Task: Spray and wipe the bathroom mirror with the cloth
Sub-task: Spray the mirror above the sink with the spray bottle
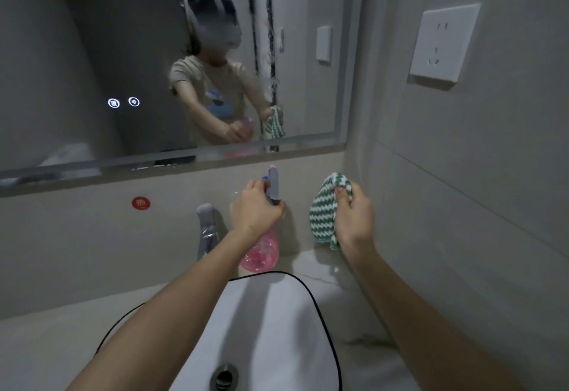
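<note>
Both hands are busy: the left hand [255, 210] grips a pink spray bottle [263, 244] below the mirror [92, 52], the right hand [354, 215] clutches the green-striped cloth [323, 215]. Spraying seems imminent; raise the nozzle toward the glass.

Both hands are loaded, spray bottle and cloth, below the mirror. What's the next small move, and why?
Probably raise the left hand and aim the pink translucent spray bottle at the wall mirror. The nozzle sits below the mirror's lower edge, so spraying now would likely wet the wall. The right hand holds the green-and-white striped cloth off the glass, ready to wipe.
</note>
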Motion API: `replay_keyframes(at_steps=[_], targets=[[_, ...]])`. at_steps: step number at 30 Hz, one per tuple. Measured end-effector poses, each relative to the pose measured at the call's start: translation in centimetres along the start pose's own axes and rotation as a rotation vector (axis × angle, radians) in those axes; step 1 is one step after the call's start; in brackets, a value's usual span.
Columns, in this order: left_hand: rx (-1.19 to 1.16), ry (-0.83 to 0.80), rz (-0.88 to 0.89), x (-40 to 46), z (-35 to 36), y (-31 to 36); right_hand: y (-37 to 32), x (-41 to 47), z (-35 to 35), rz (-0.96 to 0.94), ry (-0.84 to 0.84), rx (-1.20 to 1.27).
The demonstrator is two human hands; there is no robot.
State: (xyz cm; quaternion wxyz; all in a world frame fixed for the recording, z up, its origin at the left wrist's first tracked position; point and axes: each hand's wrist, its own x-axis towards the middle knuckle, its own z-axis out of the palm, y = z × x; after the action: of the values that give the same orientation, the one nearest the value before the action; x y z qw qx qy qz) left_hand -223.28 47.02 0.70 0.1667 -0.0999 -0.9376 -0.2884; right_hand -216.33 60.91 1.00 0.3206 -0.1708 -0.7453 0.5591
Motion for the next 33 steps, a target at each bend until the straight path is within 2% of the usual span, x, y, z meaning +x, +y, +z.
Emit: replay_keyframes(at_steps=[8, 12, 18, 22, 25, 30, 33], targets=[[-0.053, 0.132, -0.131, -1.1, -4.8, -5.8, -2.3, -2.0, 5.6, -0.052, -0.243, 0.053], [0.037, 0.199, -0.213, -2.9, -8.7, -9.1, -3.8, -4.5, 9.6, -0.039, -0.408, 0.106], [0.071, 0.395, -0.354, -6.0, -14.9, -13.7, -6.6, -9.4, 14.9, -0.081, -0.579, 0.157], [0.071, 0.46, -0.339, -6.7, -18.3, -17.3, -8.6, -12.0, 17.4, -0.103, -0.618, 0.188], [0.048, 0.483, -0.326, -6.6, -20.7, -20.2, -10.4, -13.7, 19.7, -0.148, -0.585, 0.171], [0.001, 0.473, -0.281, -7.4, -25.0, -26.7, -13.0, -18.6, 25.7, -0.082, -0.522, 0.27], [-0.004, 0.422, -0.294, -7.9, -28.0, -30.8, -14.7, -23.1, 30.8, -0.006, -0.426, 0.306]])
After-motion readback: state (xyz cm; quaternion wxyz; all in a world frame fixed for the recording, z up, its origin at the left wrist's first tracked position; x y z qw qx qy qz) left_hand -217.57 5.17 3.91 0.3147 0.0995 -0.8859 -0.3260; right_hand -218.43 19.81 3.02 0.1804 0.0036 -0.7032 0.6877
